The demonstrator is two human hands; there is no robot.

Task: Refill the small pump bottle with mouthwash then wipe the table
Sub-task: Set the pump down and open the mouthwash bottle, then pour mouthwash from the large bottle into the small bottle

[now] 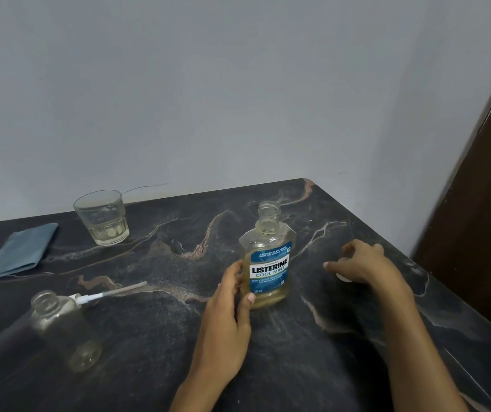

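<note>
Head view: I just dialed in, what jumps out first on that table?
The uncapped mouthwash bottle stands mid-table, gripped low by the left hand. The right hand rests to its right over a small white cap. At near left stands the open small pump bottle, its pump head lying behind it on the table.
</note>
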